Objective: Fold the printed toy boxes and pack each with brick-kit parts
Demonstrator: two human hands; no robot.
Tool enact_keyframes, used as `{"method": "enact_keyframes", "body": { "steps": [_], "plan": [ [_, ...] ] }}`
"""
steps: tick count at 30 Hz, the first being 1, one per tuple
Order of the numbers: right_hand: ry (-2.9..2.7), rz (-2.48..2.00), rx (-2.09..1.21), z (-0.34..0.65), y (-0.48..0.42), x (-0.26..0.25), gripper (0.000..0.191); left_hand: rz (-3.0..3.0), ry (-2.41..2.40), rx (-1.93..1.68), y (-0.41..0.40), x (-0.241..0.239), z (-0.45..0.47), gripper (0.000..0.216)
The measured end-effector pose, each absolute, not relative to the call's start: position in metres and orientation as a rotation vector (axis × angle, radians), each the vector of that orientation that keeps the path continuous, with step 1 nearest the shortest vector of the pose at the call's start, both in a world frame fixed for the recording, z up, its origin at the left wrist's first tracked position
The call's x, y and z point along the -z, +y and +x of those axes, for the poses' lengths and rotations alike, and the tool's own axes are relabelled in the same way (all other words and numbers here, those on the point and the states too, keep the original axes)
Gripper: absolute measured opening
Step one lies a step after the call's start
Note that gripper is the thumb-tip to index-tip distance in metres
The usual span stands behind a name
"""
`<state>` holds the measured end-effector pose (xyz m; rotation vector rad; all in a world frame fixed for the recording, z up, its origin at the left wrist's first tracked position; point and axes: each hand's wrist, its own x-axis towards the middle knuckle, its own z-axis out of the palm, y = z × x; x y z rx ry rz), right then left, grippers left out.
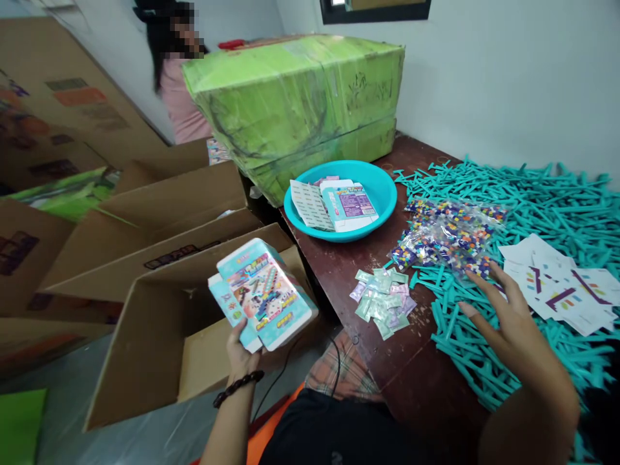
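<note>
Full on one side, open on the other

My left hand (239, 352) grips the printed box (261, 294) from beneath, fingers hidden behind it, and tilts its picture face up toward my eyes. It sits over the open carton (145, 349), so I judge that's why I hold it out on that side, clear of the table. One end of the box seems loose, though I can't be sure. A dark bead bracelet (237, 387) circles my wrist.

My right hand (513, 316) is released, fingers spread, low over the teal plastic pieces (533, 194). It lies just beside the clear bag of beads (445, 236), but I can't tell if my fingertips touch it. The white sheets (557, 281) are just to its right, and the foil sachets (382, 300) sit farther left on bare wood, probably kept apart so they stay easy to see.

The teal bowl (368, 171), holding flat printed cards, stands at the back of the table (416, 361) against the green-wrapped carton (290, 103). Beyond that carton, a co-worker in a pink top (181, 103) stands near more cartons.
</note>
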<state>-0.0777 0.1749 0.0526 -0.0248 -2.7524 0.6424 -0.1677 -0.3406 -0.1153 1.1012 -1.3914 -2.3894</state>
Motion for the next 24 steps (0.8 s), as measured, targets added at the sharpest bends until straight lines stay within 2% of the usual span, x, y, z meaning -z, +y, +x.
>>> {"method": "enact_keyframes", "body": {
  "steps": [8, 17, 21, 24],
  "plan": [
    [-2.772, -0.03, -0.656, -0.081, 0.161, -0.056, 0.055, 0.708, -1.377, 2.299, -0.337, 0.076, -0.195, 0.046],
    [-2.773, -0.062, -0.739, -0.069, 0.151, -0.061, 0.055, 0.916, -1.314, 2.623, -0.257, 0.079, -0.215, 0.042],
    [-2.863, 0.233, -0.899, -0.065, 0.127, -0.073, 0.051, 0.95, -1.356, 2.638, -0.234, 0.081, -0.224, 0.037],
    [-2.962, 0.748, -1.127, -0.071, 0.082, -0.073, 0.04, 0.989, -1.4, 2.628, -0.225, 0.077, -0.227, 0.034]
  ]
}}
